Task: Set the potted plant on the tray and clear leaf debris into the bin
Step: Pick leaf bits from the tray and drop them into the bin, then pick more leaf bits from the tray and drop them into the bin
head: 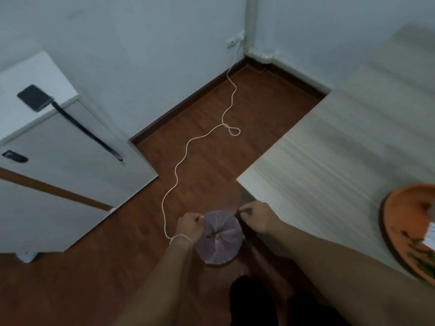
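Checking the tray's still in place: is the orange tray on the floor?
No, the tray sits on the table at the right, above the floor where both hands hold the bin bag.

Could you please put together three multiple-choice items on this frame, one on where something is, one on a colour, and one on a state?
1. Where does the bin stand?
A. On the table
B. On the wooden floor, between the two hands
C. On top of the white cabinet

2. What colour is the tray at the right edge?
A. Orange
B. Blue
C. Black

3. What are the hands doing?
A. Both hang free in the air
B. One lifts the tray
C. Each pinches the bin liner's rim on its own side

Answers:
1. B: the bin sits on the floor beside the table corner, with the left hand and right hand on either side.
2. A: its rim and base show orange, with green leaf debris lying in it.
3. C: the fingertips of both hands are closed on the liner's edge.
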The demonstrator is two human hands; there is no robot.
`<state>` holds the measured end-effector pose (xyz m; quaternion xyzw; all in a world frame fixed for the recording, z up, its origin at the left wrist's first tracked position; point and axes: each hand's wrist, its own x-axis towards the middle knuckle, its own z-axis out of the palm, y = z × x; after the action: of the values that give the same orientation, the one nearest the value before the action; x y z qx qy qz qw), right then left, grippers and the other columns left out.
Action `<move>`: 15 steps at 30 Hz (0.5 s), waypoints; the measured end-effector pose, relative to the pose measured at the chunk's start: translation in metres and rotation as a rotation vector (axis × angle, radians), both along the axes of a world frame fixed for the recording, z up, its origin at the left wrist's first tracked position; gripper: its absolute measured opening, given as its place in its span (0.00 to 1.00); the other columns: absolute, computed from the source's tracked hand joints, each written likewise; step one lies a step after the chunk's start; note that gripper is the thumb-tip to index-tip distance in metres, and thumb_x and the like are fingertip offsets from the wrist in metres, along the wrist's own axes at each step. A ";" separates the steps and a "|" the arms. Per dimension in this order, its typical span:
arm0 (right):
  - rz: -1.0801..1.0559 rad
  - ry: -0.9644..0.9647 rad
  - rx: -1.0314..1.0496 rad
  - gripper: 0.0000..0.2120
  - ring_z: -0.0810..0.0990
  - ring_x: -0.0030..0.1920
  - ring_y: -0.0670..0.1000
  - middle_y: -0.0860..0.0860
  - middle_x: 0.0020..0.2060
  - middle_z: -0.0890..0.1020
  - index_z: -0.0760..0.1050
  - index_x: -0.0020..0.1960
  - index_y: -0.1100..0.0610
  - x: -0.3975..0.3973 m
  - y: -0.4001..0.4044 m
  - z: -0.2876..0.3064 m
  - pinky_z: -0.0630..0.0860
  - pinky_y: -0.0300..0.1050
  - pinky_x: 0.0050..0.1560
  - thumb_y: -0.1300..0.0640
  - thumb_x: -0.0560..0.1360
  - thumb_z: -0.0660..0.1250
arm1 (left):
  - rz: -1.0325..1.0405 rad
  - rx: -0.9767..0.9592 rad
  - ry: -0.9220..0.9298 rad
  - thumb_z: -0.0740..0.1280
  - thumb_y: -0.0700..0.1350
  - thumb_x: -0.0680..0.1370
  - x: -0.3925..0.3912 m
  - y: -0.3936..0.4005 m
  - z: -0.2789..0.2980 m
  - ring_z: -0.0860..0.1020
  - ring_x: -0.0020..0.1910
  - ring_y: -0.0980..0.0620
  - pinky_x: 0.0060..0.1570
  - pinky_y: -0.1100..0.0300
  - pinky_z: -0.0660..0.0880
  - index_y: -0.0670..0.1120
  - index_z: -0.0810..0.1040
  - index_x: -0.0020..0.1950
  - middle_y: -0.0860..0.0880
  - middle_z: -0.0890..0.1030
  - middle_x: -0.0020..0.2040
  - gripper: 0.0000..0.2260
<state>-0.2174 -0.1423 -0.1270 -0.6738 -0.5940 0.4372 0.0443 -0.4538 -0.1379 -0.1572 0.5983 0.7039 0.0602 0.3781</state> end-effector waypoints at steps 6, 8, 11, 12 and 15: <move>-0.352 0.244 0.194 0.07 0.83 0.40 0.40 0.49 0.43 0.87 0.84 0.50 0.52 0.108 -0.075 0.050 0.77 0.35 0.44 0.57 0.76 0.67 | -0.198 0.207 -0.044 0.66 0.46 0.76 0.092 0.019 0.050 0.84 0.47 0.45 0.49 0.54 0.78 0.44 0.85 0.48 0.43 0.87 0.45 0.09; -0.496 0.255 0.257 0.06 0.82 0.34 0.41 0.52 0.40 0.87 0.84 0.48 0.53 0.157 -0.104 0.068 0.75 0.30 0.37 0.59 0.75 0.69 | -0.293 0.235 -0.095 0.65 0.48 0.76 0.144 0.020 0.075 0.84 0.45 0.47 0.48 0.54 0.80 0.46 0.84 0.49 0.46 0.87 0.43 0.10; -0.646 0.161 0.333 0.05 0.81 0.34 0.38 0.44 0.36 0.85 0.85 0.47 0.52 0.239 -0.153 0.077 0.73 0.29 0.37 0.57 0.75 0.70 | -0.470 0.227 -0.210 0.66 0.51 0.75 0.236 0.004 0.100 0.84 0.40 0.56 0.46 0.54 0.81 0.49 0.83 0.49 0.52 0.86 0.41 0.09; -0.685 0.121 0.341 0.04 0.81 0.35 0.37 0.42 0.35 0.84 0.85 0.47 0.51 0.265 -0.170 0.077 0.74 0.30 0.38 0.56 0.74 0.71 | -0.558 0.220 -0.231 0.66 0.52 0.74 0.267 -0.007 0.106 0.83 0.39 0.58 0.46 0.57 0.81 0.49 0.83 0.50 0.54 0.86 0.41 0.10; -0.695 -0.046 0.315 0.06 0.83 0.41 0.43 0.43 0.40 0.86 0.84 0.47 0.52 0.329 -0.210 0.072 0.78 0.43 0.45 0.53 0.73 0.70 | -0.871 0.217 -0.226 0.68 0.48 0.76 0.353 -0.045 0.117 0.80 0.37 0.63 0.45 0.68 0.78 0.49 0.82 0.55 0.53 0.84 0.43 0.10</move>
<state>0.1112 -0.3520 -0.0552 -0.8297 -0.3907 0.2842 0.2797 -0.1003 -0.1834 -0.0403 0.8641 0.3309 0.0338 0.3778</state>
